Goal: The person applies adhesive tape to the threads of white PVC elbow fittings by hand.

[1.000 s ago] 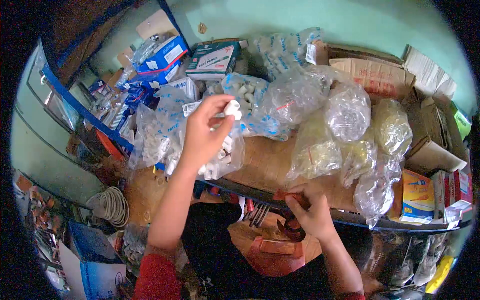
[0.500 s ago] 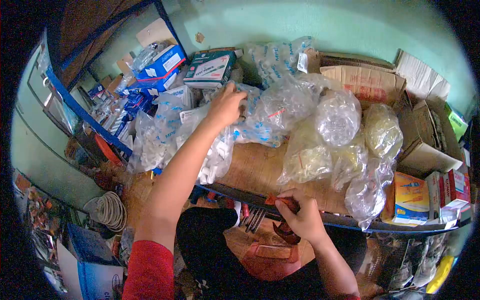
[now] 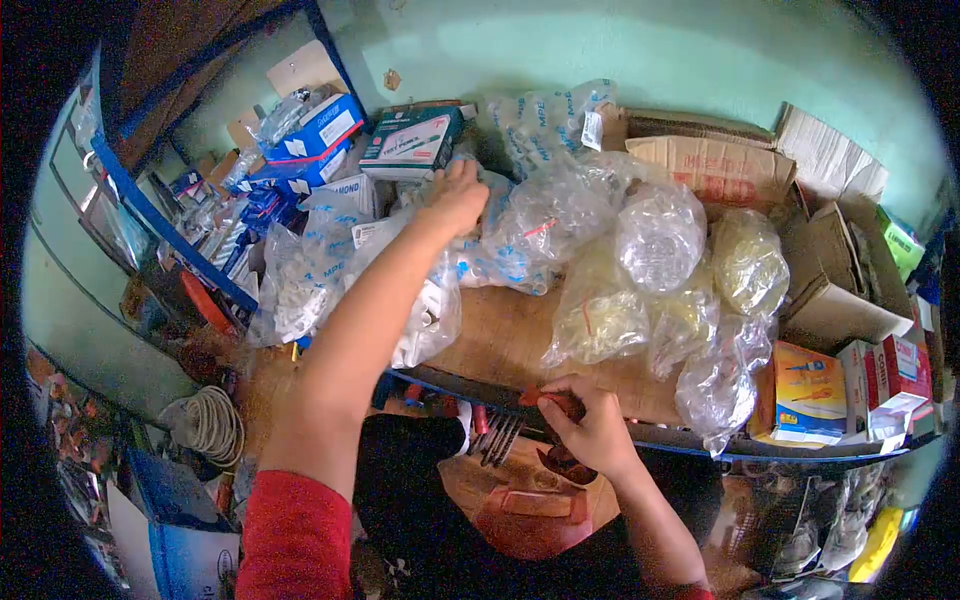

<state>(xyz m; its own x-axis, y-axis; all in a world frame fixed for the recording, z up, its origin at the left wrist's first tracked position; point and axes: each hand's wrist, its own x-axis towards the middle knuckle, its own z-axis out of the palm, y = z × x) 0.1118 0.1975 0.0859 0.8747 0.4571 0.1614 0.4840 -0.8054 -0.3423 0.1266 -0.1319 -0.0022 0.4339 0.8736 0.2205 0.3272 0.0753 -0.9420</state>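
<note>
My left hand (image 3: 458,200) reaches over the clear plastic bags at the back of the table, just below a green test pencil box (image 3: 412,142). Its fingers are bent down among the bags; what they hold, if anything, is hidden. Under that forearm lies a bag of white plastic fittings (image 3: 425,325). At the table's front edge my right hand (image 3: 592,425) is closed on a crumpled red piece (image 3: 536,396), perhaps a plastic bag. A dark red part (image 3: 567,466) shows below this hand.
Clear bags (image 3: 660,240) and yellowish bags (image 3: 598,320) crowd the table (image 3: 490,335). Open cardboard boxes (image 3: 710,168) stand behind, with an orange-and-blue box (image 3: 808,392) at right. Blue boxes (image 3: 325,130) are stacked left. Coiled cable (image 3: 212,425) lies lower left.
The view has shifted slightly. My left hand has moved a little up towards the green box, its fingers reaching further forward. My right hand keeps its grip on the red piece.
</note>
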